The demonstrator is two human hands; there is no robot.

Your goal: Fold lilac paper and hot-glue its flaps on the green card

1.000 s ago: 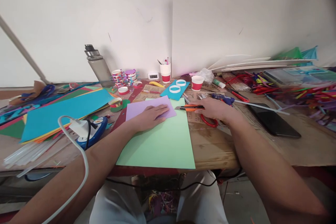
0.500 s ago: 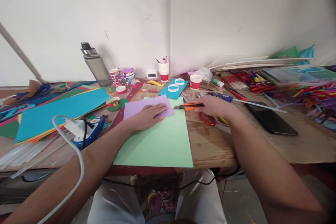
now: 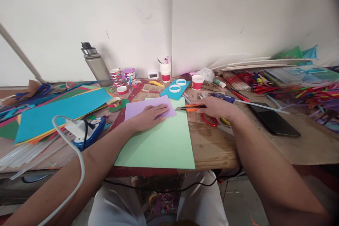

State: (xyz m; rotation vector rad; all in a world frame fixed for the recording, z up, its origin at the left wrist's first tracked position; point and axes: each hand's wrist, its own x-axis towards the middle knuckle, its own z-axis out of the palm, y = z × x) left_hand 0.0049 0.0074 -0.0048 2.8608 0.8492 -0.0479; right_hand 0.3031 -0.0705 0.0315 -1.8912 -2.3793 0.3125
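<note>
My left hand (image 3: 149,117) lies flat, fingers stretched out, on a lilac paper sheet (image 3: 137,108) that sits on top of a larger light green sheet (image 3: 161,141). My right hand (image 3: 218,108) is closed round an orange utility knife (image 3: 191,107), whose blade end points left toward the edge of the green sheet. Red-handled scissors (image 3: 210,121) lie on the table just under my right hand.
A stack of coloured sheets (image 3: 58,110) and a glue gun (image 3: 88,130) with a white cable lie at the left. A grey bottle (image 3: 95,64), paper cups (image 3: 197,82), a blue card with white rings (image 3: 176,89), a black phone (image 3: 274,119) and coloured sticks (image 3: 299,90) crowd the back and right.
The view has shifted slightly. Both hands stay about where they were, the left on the lilac sheet, the right on the knife.
</note>
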